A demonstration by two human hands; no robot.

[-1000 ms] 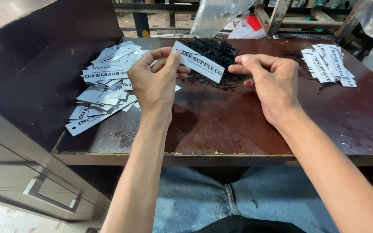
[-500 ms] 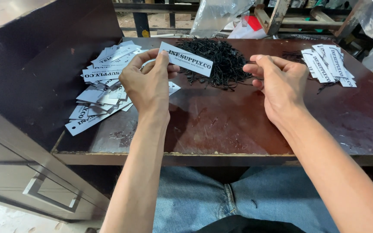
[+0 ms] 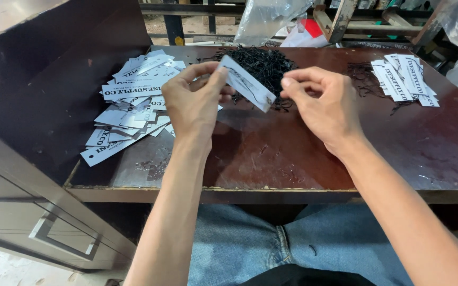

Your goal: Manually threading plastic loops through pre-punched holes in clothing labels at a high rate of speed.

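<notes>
My left hand (image 3: 194, 100) pinches one end of a white rectangular paper tag (image 3: 246, 83), held tilted above the table. My right hand (image 3: 322, 103) is just right of the tag's lower end, thumb and forefinger pinched together beside it, seemingly on a thin black string. Behind the tag lies a heap of black strings (image 3: 261, 62). A loose pile of white printed tags (image 3: 131, 100) spreads on the table to the left of my left hand.
A smaller stack of white tags (image 3: 405, 78) with strings lies at the far right of the dark brown table (image 3: 292, 159). A dark cabinet with a metal drawer handle (image 3: 62, 241) stands on the left. Clear plastic bags and wooden frames sit behind the table.
The tag has turned from its printed face to its blank side in my left hand. My right hand let go, then came back close to the tag's lower end.
</notes>
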